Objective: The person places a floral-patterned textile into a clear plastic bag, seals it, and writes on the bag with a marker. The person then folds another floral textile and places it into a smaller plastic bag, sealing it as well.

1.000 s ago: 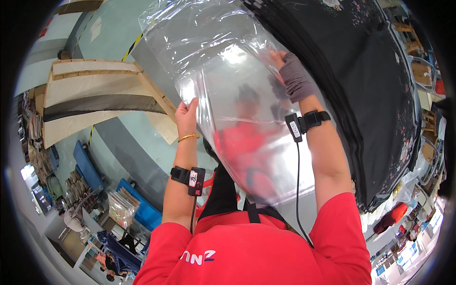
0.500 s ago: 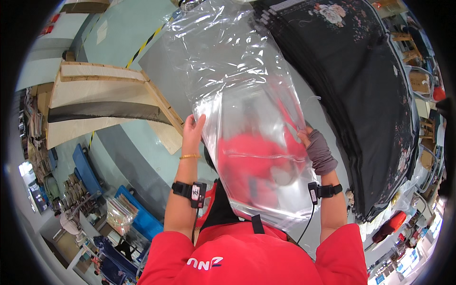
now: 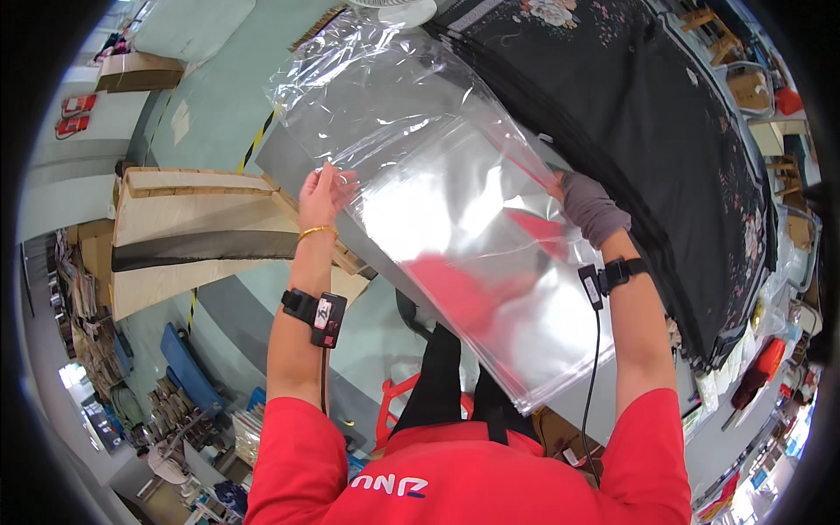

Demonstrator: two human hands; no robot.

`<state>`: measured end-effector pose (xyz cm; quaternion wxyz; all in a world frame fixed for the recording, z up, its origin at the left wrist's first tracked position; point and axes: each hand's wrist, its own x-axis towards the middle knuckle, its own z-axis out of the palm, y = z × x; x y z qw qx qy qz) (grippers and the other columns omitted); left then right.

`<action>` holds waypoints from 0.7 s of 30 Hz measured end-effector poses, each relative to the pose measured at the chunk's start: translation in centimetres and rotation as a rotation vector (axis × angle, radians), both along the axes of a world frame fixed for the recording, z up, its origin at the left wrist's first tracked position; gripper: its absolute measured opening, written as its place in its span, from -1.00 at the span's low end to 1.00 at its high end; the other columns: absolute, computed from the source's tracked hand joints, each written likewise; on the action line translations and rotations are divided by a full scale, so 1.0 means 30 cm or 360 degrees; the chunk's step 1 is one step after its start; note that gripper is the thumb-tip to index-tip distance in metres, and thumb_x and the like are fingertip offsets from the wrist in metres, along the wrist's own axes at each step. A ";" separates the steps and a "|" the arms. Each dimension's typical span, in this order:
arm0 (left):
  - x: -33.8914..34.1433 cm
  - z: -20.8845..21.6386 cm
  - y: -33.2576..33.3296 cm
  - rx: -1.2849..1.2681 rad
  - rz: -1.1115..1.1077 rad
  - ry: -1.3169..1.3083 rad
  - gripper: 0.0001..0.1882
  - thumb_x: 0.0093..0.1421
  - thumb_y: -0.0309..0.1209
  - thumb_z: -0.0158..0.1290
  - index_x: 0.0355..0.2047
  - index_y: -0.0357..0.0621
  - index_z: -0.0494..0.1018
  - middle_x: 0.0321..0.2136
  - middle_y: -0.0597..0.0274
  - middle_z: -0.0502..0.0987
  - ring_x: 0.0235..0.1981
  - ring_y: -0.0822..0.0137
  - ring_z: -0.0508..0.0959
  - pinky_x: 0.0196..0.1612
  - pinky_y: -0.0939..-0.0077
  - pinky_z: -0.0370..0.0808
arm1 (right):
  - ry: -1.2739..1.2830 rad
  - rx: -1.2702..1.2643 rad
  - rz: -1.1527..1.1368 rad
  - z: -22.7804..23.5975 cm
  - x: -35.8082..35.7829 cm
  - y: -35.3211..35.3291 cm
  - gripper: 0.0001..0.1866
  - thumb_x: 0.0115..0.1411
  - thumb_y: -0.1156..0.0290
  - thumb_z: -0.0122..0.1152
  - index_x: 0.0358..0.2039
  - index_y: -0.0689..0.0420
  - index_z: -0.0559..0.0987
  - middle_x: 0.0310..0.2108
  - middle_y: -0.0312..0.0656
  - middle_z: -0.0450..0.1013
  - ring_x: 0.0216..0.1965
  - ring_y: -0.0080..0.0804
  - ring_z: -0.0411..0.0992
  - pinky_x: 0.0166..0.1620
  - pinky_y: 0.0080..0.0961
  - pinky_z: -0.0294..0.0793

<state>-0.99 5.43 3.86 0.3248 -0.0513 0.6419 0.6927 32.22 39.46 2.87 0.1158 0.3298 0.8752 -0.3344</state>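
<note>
A large clear plastic film (image 3: 385, 83), crumpled and shiny at its far part, stretches between my two hands. Its left edge is pinched between the thumb and fingers of my left hand (image 3: 325, 194). On the other side, my right hand (image 3: 584, 203), in a grey fingerless glove, grips the right edge; its fingertips are partly hidden. Below and nearer to me lies a smooth stack of clear plastic sheets or bags (image 3: 490, 289), reflecting my red shirt. Whether film and stack are joined, I cannot tell.
Black floral fabric (image 3: 630, 131) lies in a thick pile along the right. A grey table surface (image 3: 282, 162) shows beside the film. To the left stands a wooden frame with pale panels (image 3: 201, 210). A red stool (image 3: 395, 398) is by my legs.
Both hands have moved farther from my body, the left also outward to the left. The clear film and the sheets have shifted away and turned, their near end now pointing right.
</note>
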 end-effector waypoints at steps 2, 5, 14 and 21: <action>0.060 -0.042 -0.013 0.0089 0.0021 -0.0233 -0.77 0.36 -0.31 0.18 -0.14 -0.21 0.46 -0.21 0.10 0.66 -0.38 0.44 0.63 -0.38 0.54 0.62 | 0.0138 0.0020 0.0006 -0.007 -0.018 -0.029 -0.71 0.37 0.20 0.18 -0.14 0.18 0.59 -0.34 0.10 0.57 -0.31 0.12 0.53 -0.19 -0.20 0.50; 0.219 -0.117 -0.058 -0.0051 -0.0031 -0.0280 -0.71 0.36 -0.35 0.18 -0.01 -0.21 0.43 -0.14 0.16 0.61 -0.22 0.34 0.66 -0.26 0.46 0.65 | 0.0281 -0.0167 -0.0261 -0.033 -0.026 -0.068 -0.67 0.36 0.20 0.22 -0.18 0.28 0.58 -0.45 0.04 0.51 -0.39 -0.19 0.51 -0.21 -0.33 0.48; 0.782 -0.132 -0.255 -0.0254 -0.0583 -0.0658 -0.73 0.40 -0.42 0.07 0.04 -0.25 0.42 -0.17 0.15 0.63 -0.23 0.28 0.70 -0.25 0.35 0.75 | 0.0204 -0.0294 -0.0515 0.028 0.202 -0.095 -0.37 0.28 0.14 0.35 0.18 0.32 0.40 -0.31 -0.13 0.58 -0.26 -0.42 0.50 -0.11 -0.44 0.49; 0.886 -0.112 -0.228 -0.0121 -0.0491 -0.0607 -0.75 0.43 -0.36 0.04 0.00 -0.25 0.41 -0.20 0.14 0.63 -0.27 0.27 0.70 -0.24 0.34 0.74 | -0.0092 -0.0305 -0.0744 0.023 0.656 -0.220 -0.32 0.22 0.29 0.44 0.24 0.31 0.36 -0.12 -0.09 0.58 -0.09 -0.43 0.53 0.03 -0.45 0.52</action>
